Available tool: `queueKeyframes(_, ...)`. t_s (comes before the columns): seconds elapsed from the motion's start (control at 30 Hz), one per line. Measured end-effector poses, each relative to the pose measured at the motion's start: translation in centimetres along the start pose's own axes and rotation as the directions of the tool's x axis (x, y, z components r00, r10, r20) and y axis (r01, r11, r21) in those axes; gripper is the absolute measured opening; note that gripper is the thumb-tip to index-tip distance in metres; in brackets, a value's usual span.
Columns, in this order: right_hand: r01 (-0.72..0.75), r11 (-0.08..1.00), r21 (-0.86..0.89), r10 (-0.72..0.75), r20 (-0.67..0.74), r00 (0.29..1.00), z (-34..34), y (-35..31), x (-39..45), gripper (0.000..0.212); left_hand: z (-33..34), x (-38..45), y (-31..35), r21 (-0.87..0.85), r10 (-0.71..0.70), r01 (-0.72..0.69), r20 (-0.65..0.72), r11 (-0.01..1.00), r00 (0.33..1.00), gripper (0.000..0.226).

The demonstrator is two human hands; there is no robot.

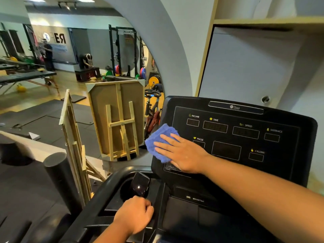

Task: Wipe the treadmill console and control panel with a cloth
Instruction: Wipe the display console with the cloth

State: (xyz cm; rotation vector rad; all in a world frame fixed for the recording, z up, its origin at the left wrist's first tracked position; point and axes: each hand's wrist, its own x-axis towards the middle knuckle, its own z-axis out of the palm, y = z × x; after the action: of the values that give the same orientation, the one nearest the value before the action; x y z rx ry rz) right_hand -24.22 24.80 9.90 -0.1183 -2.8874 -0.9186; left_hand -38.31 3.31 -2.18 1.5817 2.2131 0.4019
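The black treadmill console (245, 137) fills the right of the view, with dark display windows labelled incline, time, speed, pulse and calorie. A folded blue cloth (158, 140) lies flat against the console's left edge. My right hand (182, 153) presses on it with straight, spread fingers. Lower down, my left hand (135, 216) curls around a black bar of the lower control panel (184, 218), beside a cup holder. A dark phone (140, 185) leans in that cup holder.
A large arched mirror (87, 67) on the wall ahead reflects the gym: racks, weight plates, benches, people. Wooden easel frames (119, 118) and a black foam roller (57, 179) stand to the left of the treadmill. A white cabinet (254, 58) rises behind the console.
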Motion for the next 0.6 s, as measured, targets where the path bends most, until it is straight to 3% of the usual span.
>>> queueKeyframes(0.1,-0.144,0.989,-0.034,0.141,-0.068,0.988,-2.1,4.1,2.4,0.064,-0.2,0.0,0.2,-0.017,-0.008,0.007,-0.009,1.0,1.0,0.036)
queueKeyframes(0.23,-0.373,0.925,0.065,0.379,-0.142,0.915,-4.4,7.8,3.4,0.062,-0.3,0.1,0.2,-0.028,-0.013,0.013,-0.005,1.0,1.0,0.036)
queueKeyframes(0.3,-0.505,0.852,0.135,0.523,-0.199,0.829,-4.4,8.3,1.7,0.061,-0.3,0.1,0.1,-0.033,-0.009,0.01,0.006,0.999,1.0,0.037)
queueKeyframes(0.4,-0.708,0.649,0.278,0.761,-0.222,0.61,-3.7,6.6,-0.4,0.061,-0.1,0.2,0.0,0.007,0.01,-0.01,-0.02,1.0,1.0,0.035)
queueKeyframes(0.43,-0.735,0.616,0.285,0.788,-0.221,0.575,-3.5,5.4,-0.3,0.061,0.0,0.3,-0.1,0.002,0.016,-0.016,-0.02,1.0,1.0,0.035)
queueKeyframes(0.47,-0.728,0.635,0.258,0.773,-0.215,0.597,-3.1,4.1,0.0,0.062,0.1,0.4,-0.2,-0.004,0.023,-0.024,-0.017,1.0,1.0,0.034)
queueKeyframes(0.57,-0.545,0.835,0.071,0.549,-0.167,0.819,-1.4,1.8,-0.4,0.066,0.1,0.5,-0.3,0.01,0.042,-0.042,-0.009,0.999,0.999,0.035)
queueKeyframes(0.6,-0.489,0.872,0.026,0.488,-0.143,0.861,-1.2,2.2,-1.0,0.066,0.1,0.6,-0.4,0.012,0.046,-0.046,-0.008,0.999,0.999,0.035)
